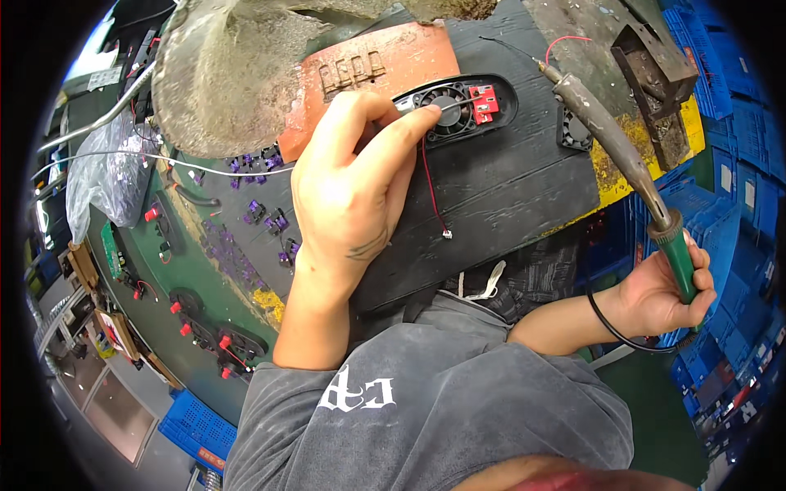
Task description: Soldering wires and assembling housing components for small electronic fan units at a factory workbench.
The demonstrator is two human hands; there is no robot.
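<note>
My left hand pinches a thin grey solder wire between thumb and fingertips; the wire comes in from the left. Its free end reaches over a small fan towards a red circuit board. Both sit in an oval black housing beside my fingertips. A red lead with a small white plug hangs from the housing. My right hand is wrapped round the green handle of a soldering iron. Its tip points up-left, apart from the board, near a loose red wire.
Another small fan lies beside the iron's barrel. A rusty metal holder stands at the right. An orange curved piece lies behind the housing. Purple-black parts are scattered left; blue crates stack along the right.
</note>
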